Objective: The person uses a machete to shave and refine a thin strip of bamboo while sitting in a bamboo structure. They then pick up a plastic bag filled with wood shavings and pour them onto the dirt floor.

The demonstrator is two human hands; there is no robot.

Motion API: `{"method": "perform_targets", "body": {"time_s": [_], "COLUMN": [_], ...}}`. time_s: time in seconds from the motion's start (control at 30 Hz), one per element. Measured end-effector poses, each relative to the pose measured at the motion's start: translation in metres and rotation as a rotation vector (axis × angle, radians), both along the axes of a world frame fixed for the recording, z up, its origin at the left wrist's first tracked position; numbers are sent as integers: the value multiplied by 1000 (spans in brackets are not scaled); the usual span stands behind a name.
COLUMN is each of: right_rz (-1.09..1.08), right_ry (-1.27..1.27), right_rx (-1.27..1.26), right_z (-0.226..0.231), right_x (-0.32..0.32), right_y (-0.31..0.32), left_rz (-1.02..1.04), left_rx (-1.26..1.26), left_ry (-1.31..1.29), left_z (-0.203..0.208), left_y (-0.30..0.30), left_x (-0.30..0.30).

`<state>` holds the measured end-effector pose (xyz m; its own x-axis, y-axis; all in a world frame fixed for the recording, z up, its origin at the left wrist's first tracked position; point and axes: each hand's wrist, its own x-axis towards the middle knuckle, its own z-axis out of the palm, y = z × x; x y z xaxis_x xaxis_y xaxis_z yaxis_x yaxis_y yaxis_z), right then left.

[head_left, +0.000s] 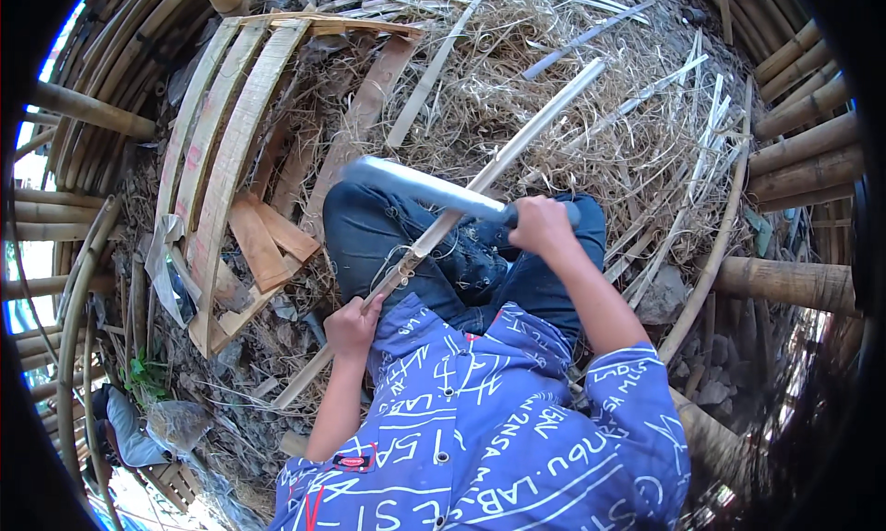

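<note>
A long split bamboo strip (pixel 517 148) slants across my lap from lower left to upper right. Around its lower part my left hand (pixel 352 326) is closed, with curled shavings clinging to the strip just above the fist. My right hand (pixel 543 226) grips the dark handle of a machete (pixel 425 184), whose wide pale blade points left and lies across the strip, over my thighs. The blade's tip is a little blurred. From this view I cannot tell whether the edge touches the bamboo.
A wooden pallet (pixel 242 116) leans at the left, with loose boards (pixel 268 240) beside it. Shavings (pixel 517 79) and thin bamboo strips (pixel 678 199) cover the ground ahead and right. Bamboo pole walls (pixel 803 171) enclose both sides. A rock (pixel 663 296) lies by my right knee.
</note>
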<state>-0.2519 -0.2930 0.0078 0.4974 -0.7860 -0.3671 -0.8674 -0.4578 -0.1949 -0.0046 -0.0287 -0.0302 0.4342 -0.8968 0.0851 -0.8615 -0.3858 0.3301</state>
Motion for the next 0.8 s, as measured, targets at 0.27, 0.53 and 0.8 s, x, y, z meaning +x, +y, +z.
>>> {"method": "perform_targets", "body": {"time_s": [0.27,0.53,0.8], "right_rz": [-276,-12,-298], "right_ry": [-14,-106,-1], "right_rx": [-110,89,-84], "right_z": [-12,2,-11], "right_x": [-27,4,-61], "right_y": [-13,11,-34], "left_rz": [-18,-11,-17], "left_rx": [34,51,58], "left_ry": [3,64,4], "left_z": [5,-7,5], "left_y": [-8,5,-13], "left_x": [1,4,1]}}
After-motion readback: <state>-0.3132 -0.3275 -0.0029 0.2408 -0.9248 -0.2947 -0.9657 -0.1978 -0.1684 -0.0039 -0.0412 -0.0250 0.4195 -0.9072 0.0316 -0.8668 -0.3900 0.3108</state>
